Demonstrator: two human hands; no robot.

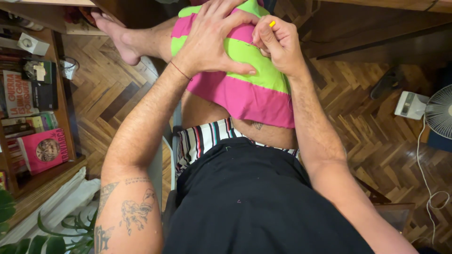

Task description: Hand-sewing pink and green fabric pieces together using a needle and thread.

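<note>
Pink book cover [44, 150] on left shelf [52, 175]

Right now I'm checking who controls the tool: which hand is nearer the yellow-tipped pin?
Right. The right hand pinches the yellow-tipped pin between its fingers. The left hand lies beside it, spread flat on the pink and green fabric.

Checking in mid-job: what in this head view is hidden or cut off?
- Yellow-tipped tool: only its tip shows; the right hand hides the rest.
- Pink and green fabric: top cut by the frame edge, middle covered by the left hand.
- Fan: cut by the right edge.
</note>
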